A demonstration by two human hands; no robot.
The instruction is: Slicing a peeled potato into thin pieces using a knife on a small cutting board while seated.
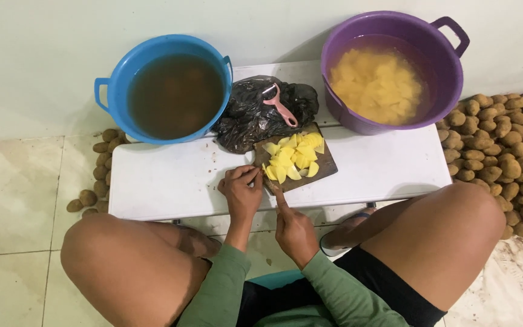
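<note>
Fingers (250, 177) over white table (171, 175), tiled floor (13, 200)

A low counter (171, 181) stands on the floor (13, 200) before the seated person. On its far left sits a tub (111, 85) of water, on its far right a second tub (340, 103) holding cut potato pieces (375, 85). Between them lies a crumpled bag (246, 121) with a peeler (278, 104) on it. Just in front of the bag rests a cutting board (327, 165) carrying potato slices (293, 156). Whole potatoes (503, 151) are heaped on the floor to the right, a few more potatoes (99, 166) to the left.
</note>
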